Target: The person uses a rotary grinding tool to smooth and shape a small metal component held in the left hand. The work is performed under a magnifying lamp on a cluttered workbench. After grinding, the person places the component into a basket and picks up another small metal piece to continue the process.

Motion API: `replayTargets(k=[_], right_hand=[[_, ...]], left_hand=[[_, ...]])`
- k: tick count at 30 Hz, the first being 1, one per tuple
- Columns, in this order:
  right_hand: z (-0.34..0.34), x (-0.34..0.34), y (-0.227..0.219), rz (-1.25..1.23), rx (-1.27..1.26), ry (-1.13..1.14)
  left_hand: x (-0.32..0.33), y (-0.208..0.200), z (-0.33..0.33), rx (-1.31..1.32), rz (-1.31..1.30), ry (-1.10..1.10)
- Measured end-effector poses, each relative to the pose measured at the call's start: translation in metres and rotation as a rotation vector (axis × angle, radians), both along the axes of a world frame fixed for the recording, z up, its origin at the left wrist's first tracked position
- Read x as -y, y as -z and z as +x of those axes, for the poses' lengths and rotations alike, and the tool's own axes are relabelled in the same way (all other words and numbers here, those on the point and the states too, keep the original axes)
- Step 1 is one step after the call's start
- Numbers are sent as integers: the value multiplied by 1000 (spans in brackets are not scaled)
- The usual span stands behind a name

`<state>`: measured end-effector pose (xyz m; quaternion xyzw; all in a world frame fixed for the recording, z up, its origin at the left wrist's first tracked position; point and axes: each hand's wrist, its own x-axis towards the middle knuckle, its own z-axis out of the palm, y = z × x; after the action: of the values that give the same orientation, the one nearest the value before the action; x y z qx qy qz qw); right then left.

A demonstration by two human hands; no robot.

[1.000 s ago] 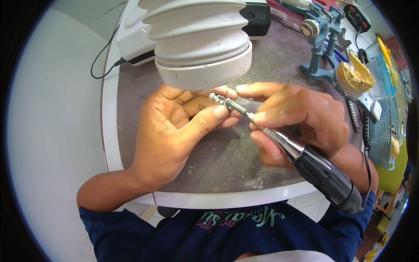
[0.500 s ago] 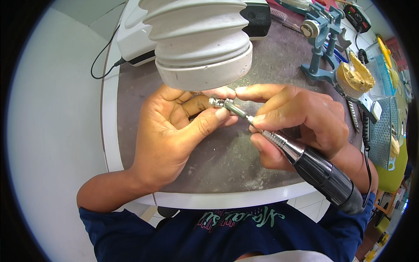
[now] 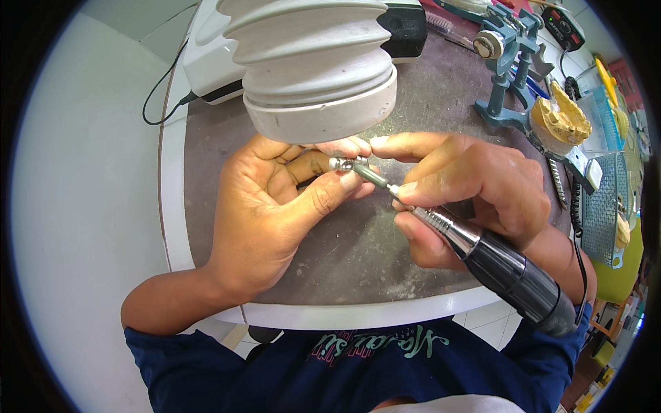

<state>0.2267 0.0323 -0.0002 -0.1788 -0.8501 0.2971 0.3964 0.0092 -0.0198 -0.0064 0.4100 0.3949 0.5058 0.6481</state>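
Observation:
Between the thumb and fingers of my left hand [image 3: 275, 199] is a small shiny metal dental piece [image 3: 342, 164], partly covered by the fingertips. My right hand [image 3: 475, 182] grips a black and silver rotary handpiece [image 3: 506, 265] like a pen, its cable trailing off the lower end. From its tip juts a grey-green cylindrical polishing bit [image 3: 370, 175], whose end lies against the metal piece or just over it. The right index fingertip meets the left fingertips. Both hands are over the table, just below the white hose.
A ribbed white suction hose [image 3: 310, 69] hangs right above my hands. Behind it stands a white machine [image 3: 213, 62] with a cord. At right are a blue-grey articulator [image 3: 509, 76], a yellow dental cast [image 3: 561, 120] and a blue mesh basket [image 3: 599, 206]. The grey tabletop [image 3: 330, 268] has dusty marks.
The metal piece and bit have shifted very slightly, and the bit's end sits a touch differently on the piece. Both hands keep nearly the same place and grip.

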Motion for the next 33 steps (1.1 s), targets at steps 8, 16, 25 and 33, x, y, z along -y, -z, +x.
replayTargets(k=[8,16,25,33], right_hand=[[2,1,0,-33,1,-4],[6,2,-2,-84,-16,-12],[0,-2,0,-23,-43,-40],[0,-1,-2,-25,-16,-21]], left_hand=[[1,-3,1,-11,-3,-9],[0,-7,-1,-56,-39,10],[0,-7,-2,-53,-57,29],[1,-6,-1,-59,-44,15]])
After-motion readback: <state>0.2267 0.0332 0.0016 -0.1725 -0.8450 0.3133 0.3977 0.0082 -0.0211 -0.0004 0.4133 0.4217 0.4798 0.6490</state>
